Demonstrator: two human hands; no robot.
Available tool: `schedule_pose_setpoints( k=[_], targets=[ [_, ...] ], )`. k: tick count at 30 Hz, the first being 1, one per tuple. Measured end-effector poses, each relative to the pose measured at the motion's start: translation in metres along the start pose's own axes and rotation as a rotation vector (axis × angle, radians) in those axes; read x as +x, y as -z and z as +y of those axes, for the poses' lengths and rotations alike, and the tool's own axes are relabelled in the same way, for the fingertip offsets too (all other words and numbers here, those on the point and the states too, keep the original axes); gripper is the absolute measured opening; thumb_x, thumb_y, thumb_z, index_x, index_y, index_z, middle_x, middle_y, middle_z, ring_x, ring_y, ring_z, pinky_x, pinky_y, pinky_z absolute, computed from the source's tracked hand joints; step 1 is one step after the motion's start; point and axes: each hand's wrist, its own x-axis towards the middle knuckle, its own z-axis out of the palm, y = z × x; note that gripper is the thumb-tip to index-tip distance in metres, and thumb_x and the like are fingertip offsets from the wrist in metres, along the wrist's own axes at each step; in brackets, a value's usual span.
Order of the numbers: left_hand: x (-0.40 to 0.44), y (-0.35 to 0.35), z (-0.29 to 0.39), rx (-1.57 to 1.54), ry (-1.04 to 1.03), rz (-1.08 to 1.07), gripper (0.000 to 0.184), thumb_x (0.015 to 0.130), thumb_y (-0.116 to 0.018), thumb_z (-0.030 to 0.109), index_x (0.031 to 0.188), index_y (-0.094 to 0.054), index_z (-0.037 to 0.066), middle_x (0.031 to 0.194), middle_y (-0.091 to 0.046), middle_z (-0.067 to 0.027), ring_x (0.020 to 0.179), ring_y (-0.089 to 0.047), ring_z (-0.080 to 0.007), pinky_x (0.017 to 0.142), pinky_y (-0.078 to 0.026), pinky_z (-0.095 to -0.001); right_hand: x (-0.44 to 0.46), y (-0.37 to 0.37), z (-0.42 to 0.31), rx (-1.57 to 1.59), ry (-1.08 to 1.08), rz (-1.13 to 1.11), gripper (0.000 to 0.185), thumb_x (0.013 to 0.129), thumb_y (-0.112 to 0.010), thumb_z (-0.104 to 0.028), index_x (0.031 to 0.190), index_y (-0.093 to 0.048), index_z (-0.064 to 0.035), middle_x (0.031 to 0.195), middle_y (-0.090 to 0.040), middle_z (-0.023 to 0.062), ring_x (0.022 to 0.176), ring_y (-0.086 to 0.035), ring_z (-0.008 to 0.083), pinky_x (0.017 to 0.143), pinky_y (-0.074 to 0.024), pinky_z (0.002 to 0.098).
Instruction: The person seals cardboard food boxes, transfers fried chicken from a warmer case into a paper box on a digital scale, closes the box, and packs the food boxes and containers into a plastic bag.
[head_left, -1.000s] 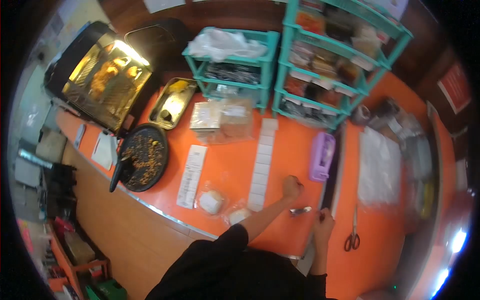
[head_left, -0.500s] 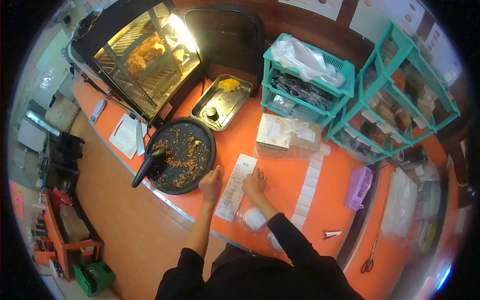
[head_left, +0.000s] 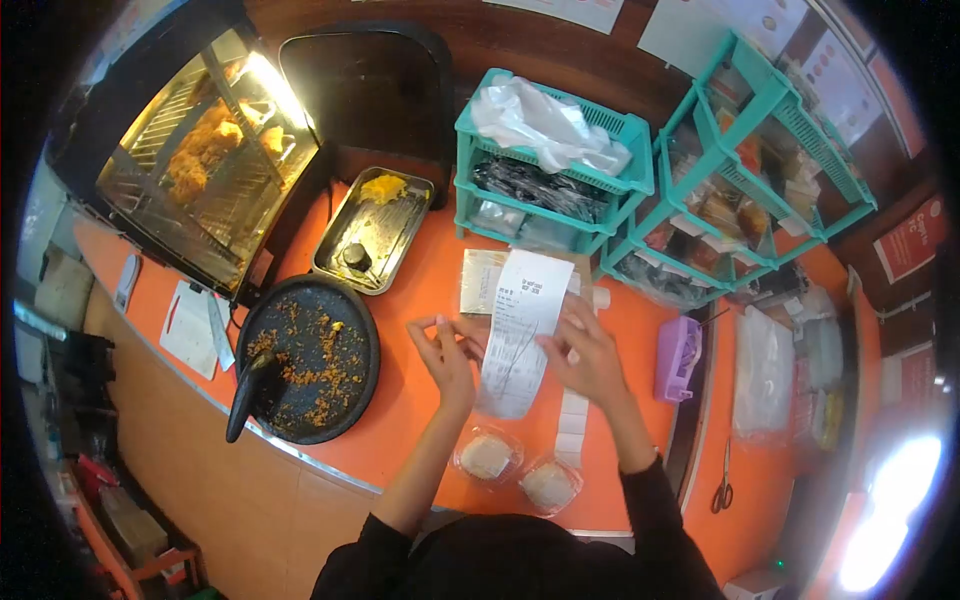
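A long printed receipt [head_left: 520,320] is lifted off the orange counter, standing between my two hands. My right hand [head_left: 588,352] grips it along its right edge. Beside its left edge is my left hand [head_left: 446,362], fingers bent and apart; whether a fingertip touches the paper I cannot tell. Two clear-wrapped packets with pale round contents, one packet [head_left: 488,455] and another packet [head_left: 550,485], lie below the receipt near the counter's front. Behind the paper sits a box [head_left: 480,280], partly covered.
To the left stand a stone mortar [head_left: 345,410] with crumbs and a pestle [head_left: 243,400], a metal tray [head_left: 405,250] and a lit food warmer [head_left: 190,170]. Teal basket racks [head_left: 630,180] line the back. A purple holder [head_left: 680,360] and scissors [head_left: 722,495] are at right.
The receipt has come up off the counter in my right hand. My left hand has opened from a closed shape and moved beside the paper. The view has shifted right.
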Motion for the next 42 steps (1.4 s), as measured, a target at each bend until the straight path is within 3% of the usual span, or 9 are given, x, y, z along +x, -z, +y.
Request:
schedule_pose_setpoints(
  k=[7,10,12,19,23,26,29,36,42],
  targets=[
    [0.041,-0.017,-0.042,0.912,-0.548,0.325,0.022,0.095,-0.056,0.023,0.098,-0.046,0.004,0.089,-0.047,-0.0069,0.07,-0.047,-0.0129,0.057,-0.042,-0.0285,0.05,0.0,0.095,-0.371,-0.059,-0.251,0.04,0.076,-0.077,-0.032,0.061,-0.052,-0.0032,0.108,-0.052,0.0069,0.066,-0.059,0.0188,0.056,-0.0463,0.0344],
    [0.054,0.0,-0.064,0.898,-0.499,0.313,0.025,0.091,-0.061,0.025,0.102,-0.049,0.006,0.093,-0.043,-0.0053,0.078,-0.046,-0.0124,0.061,-0.041,-0.0307,0.054,0.008,0.116,-0.345,-0.218,-0.261,0.051,0.068,-0.08,-0.046,0.062,-0.049,-0.0057,0.1,-0.048,0.0052,0.073,-0.058,0.0201,0.057,-0.0454,0.0365],
    [0.059,0.007,-0.071,0.272,0.053,0.268,0.025,0.089,-0.064,0.027,0.103,-0.051,0.011,0.095,-0.046,-0.0049,0.081,-0.047,-0.0127,0.063,-0.039,-0.0288,0.049,0.016,0.139,-0.34,-0.306,-0.212,0.057,0.062,-0.082,-0.054,0.064,-0.048,-0.0078,0.096,-0.047,0.0042,0.075,-0.059,0.0215,0.057,-0.0451,0.0385],
    [0.104,0.103,-0.134,-0.132,0.657,-0.013,0.033,0.084,-0.059,0.047,0.102,-0.057,0.02,0.1,-0.056,0.0012,0.084,-0.052,-0.0134,0.064,-0.037,-0.0336,-0.04,0.033,0.184,0.621,-0.741,-0.031,0.043,0.078,-0.078,-0.032,0.103,-0.053,-0.0075,0.09,-0.051,0.0012,0.079,-0.053,0.0094,0.066,-0.0457,0.0237],
    [0.1,0.127,-0.135,0.164,0.414,0.121,0.05,0.081,-0.062,0.048,0.118,-0.05,0.017,0.111,-0.051,-0.0025,0.103,-0.052,-0.0214,0.071,-0.04,-0.0356,-0.14,0.118,0.222,0.17,-0.411,0.439,0.014,0.087,-0.065,-0.017,0.092,-0.056,-0.0076,0.081,-0.054,-0.0009,0.074,-0.055,0.0124,0.062,-0.0455,0.0293],
    [0.064,0.116,-0.117,0.198,0.457,0.272,0.051,0.081,-0.062,0.045,0.121,-0.048,0.017,0.114,-0.048,-0.0036,0.105,-0.05,-0.0241,0.076,-0.04,-0.0364,-0.213,0.277,0.238,-0.464,-0.503,0.742,0.013,0.083,-0.052,-0.003,0.093,-0.059,-0.0051,0.076,-0.061,0.017,0.07,-0.061,0.0262,0.065,-0.0469,0.0354],
    [0.019,0.084,-0.127,0.432,0.221,0.316,0.044,0.083,-0.061,0.038,0.119,-0.049,0.017,0.11,-0.049,-0.0027,0.1,-0.051,-0.0225,0.076,-0.04,-0.0346,-0.266,0.396,0.289,-0.837,-0.615,0.581,0.019,0.07,-0.061,0.001,0.084,-0.066,-0.0105,0.088,-0.063,0.0089,0.087,-0.06,0.032,0.077,-0.0484,0.039],
    [-0.133,-0.071,-0.174,0.516,0.139,-0.148,0.011,0.088,-0.055,0.018,0.099,-0.055,0.015,0.092,-0.054,0.0012,0.082,-0.051,-0.0127,0.07,-0.037,-0.0271,-0.275,0.47,0.348,-0.563,-0.617,0.195,0.01,0.071,-0.068,-0.006,0.08,-0.065,-0.0088,0.089,-0.063,0.0084,0.085,-0.058,0.032,0.076,-0.0502,0.0375],
    [-0.244,-0.184,-0.215,0.654,0.097,-0.929,0.013,0.092,-0.056,0.018,0.096,-0.06,0.006,0.097,-0.056,-0.0033,0.092,-0.055,-0.0146,0.082,-0.042,-0.0287,-0.214,0.52,0.28,-0.829,-0.236,0.46,0.006,0.083,-0.059,-0.006,0.085,-0.055,-0.0019,0.092,-0.055,0.0163,0.077,-0.059,0.036,0.068,-0.0496,0.0443]
  ],
)
